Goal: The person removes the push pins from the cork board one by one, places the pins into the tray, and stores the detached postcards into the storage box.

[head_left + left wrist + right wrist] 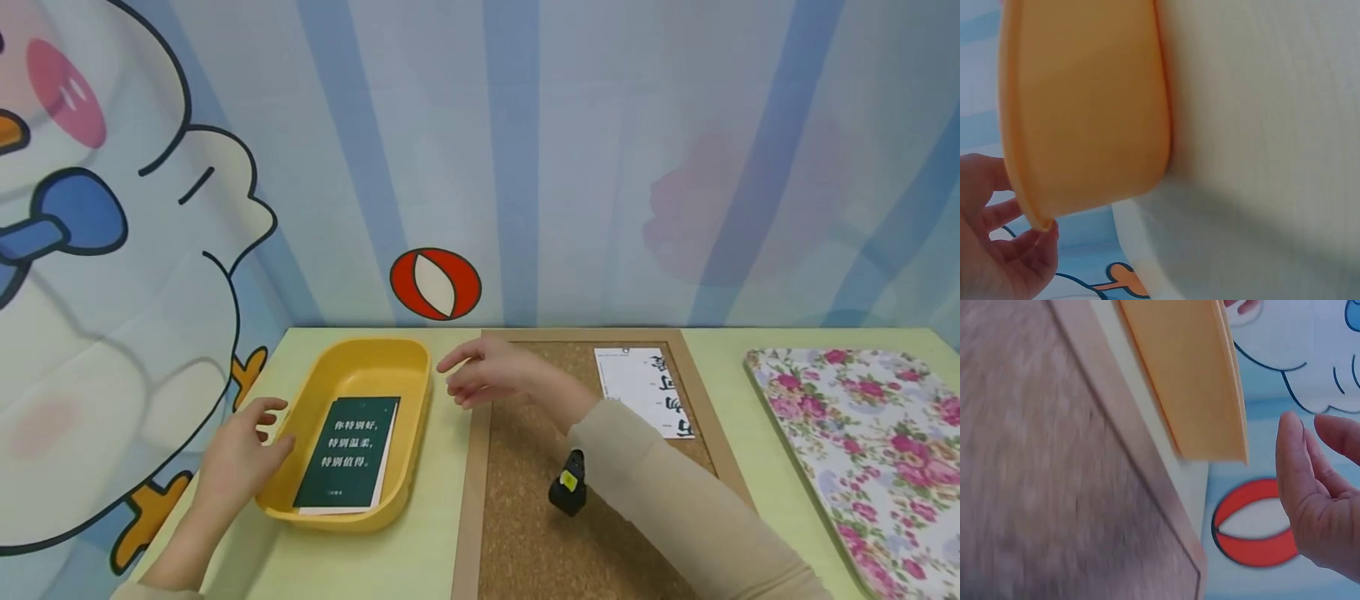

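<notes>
Yellow bin stands on the left part of the pale table, upright, with its inside facing up. In it lies a dark green card with white printed characters, and a white sheet shows from under its lower and right edges. Left hand is at the left rim of the bin, with fingers loosely bent and spread apart, gripping nothing; its thumb is very close to the rim, and I cannot tell whether it touches (the left wrist view shows fingertips beside the rim, but not a clear contact). Right hand hangs in the air near the bin's right rim, apart from it, above the wooden edge of the cork board. Its fingers are relaxed and slightly curved toward the bin, and they also hold nothing. Beige sleeve covers the right forearm, and a black device with a yellow mark sits at its cuff. On the cork board, near the upper right corner, rests a white card with big black characters. Farther to the right, a floral tray lies on the table. Behind everything is a blue-striped cloth, printed with a large cartoon bird and a red and white ball.
</notes>
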`<state>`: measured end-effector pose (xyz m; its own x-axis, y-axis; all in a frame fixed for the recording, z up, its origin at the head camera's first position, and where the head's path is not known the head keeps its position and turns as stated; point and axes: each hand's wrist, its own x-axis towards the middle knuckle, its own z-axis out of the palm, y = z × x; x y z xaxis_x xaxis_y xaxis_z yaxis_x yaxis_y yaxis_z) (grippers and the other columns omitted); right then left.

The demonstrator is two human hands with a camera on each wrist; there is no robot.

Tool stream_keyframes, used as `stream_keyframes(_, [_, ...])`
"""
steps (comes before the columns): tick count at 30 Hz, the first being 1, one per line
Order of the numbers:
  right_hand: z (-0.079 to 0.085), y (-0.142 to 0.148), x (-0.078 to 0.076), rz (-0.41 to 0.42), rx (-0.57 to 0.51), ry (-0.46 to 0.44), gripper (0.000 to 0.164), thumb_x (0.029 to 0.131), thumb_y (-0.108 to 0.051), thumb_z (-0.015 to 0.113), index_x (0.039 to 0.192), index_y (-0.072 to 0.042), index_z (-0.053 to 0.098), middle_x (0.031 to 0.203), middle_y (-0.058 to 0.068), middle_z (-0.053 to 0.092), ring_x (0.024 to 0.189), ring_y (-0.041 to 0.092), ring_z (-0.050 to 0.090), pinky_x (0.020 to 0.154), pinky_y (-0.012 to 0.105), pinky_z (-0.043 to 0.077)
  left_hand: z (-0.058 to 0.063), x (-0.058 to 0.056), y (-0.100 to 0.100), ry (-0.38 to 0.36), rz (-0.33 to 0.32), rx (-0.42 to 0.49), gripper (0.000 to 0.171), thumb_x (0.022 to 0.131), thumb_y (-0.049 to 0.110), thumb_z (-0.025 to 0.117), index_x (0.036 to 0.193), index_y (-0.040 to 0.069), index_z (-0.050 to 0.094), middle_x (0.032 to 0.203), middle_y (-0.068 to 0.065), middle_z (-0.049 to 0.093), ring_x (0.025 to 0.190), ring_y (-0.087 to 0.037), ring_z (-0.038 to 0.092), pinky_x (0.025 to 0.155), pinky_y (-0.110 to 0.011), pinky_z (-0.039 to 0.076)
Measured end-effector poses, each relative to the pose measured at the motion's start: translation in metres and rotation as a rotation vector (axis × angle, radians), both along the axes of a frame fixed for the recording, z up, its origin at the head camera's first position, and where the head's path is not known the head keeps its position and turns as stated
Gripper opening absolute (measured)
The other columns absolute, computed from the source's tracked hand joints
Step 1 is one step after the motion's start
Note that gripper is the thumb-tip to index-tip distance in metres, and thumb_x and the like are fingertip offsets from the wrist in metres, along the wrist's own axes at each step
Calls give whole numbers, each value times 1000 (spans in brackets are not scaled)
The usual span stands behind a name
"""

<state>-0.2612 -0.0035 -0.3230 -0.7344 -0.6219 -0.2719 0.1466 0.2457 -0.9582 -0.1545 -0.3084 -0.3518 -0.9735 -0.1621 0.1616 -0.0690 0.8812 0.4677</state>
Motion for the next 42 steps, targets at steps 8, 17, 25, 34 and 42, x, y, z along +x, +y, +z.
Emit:
stream_keyframes(8, [9, 56, -5, -5, -4, 72, 38, 91, -6, 55, 127, 5, 48, 95, 13, 62, 81, 20, 62, 84, 43, 50, 18, 3, 26, 143, -63, -35, 28, 82, 6, 65, 109, -2, 62, 103, -24, 62, 87, -37, 58, 75, -50, 49])
stream_keyframes(17, [9, 108, -8, -36, 27, 135, 40, 92, -6, 54, 127, 9, 44, 90, 3, 65, 86, 21, 63, 87, 48, 47, 35, 4, 68, 173, -195, -15, 26, 82, 7, 68, 108, 2, 65, 105, -16, 64, 90, -31, 59, 78, -48, 48])
stream_keyframes(25, [10, 149, -4, -152, 90, 133, 44, 92, -9, 56, 129, 9, 42, 97, 3, 64, 95, 23, 61, 90, 48, 46, 37, -3, 96, 202, -295, -9, 26, 81, 6, 70, 106, 4, 66, 104, -11, 65, 86, -26, 62, 73, -40, 52])
stream_keyframes(34, [1, 190, -5, -226, 150, 136, 52, 91, -12, 59, 133, 11, 37, 102, 2, 63, 98, 24, 59, 88, 43, 48, 34, -2, 125, 194, -401, -27, 23, 79, 7, 72, 102, 10, 67, 99, -5, 66, 83, -20, 60, 69, -35, 50])
stream_keyframes(42, [-5, 214, -6, -256, 170, 148, 54, 92, -12, 57, 134, 13, 34, 103, 9, 63, 96, 22, 61, 85, 37, 50, 30, -10, 159, 127, -519, 5, 24, 80, 9, 73, 103, 11, 67, 102, -4, 64, 92, -21, 61, 77, -35, 51])
